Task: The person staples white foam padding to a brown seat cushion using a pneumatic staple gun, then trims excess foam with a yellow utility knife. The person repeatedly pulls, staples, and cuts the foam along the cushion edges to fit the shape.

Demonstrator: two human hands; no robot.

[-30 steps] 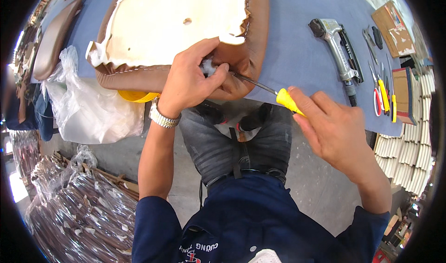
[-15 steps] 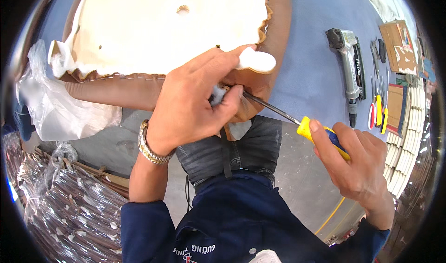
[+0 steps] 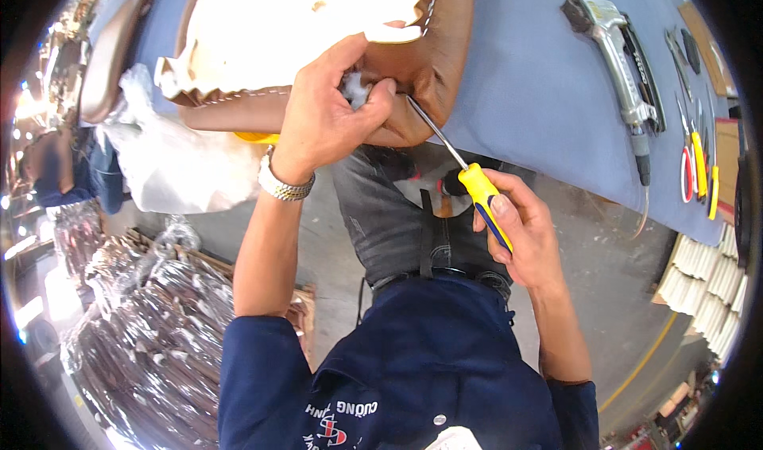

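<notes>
At lower left, clear plastic bags (image 3: 151,331) hold dark brown pieces, too wrapped to make out. In the upper middle, the left hand (image 3: 330,112) pinches white stuffing (image 3: 355,90) against the brown seat cover (image 3: 421,60) at the blue table's (image 3: 540,84) edge. The right hand (image 3: 520,231) grips a yellow-handled screwdriver (image 3: 465,172), tip hidden in the cover. A staple gun (image 3: 620,48) lies at upper right.

Head fisheye looks steeply down, close over workbench (image 3: 540,92)
</notes>
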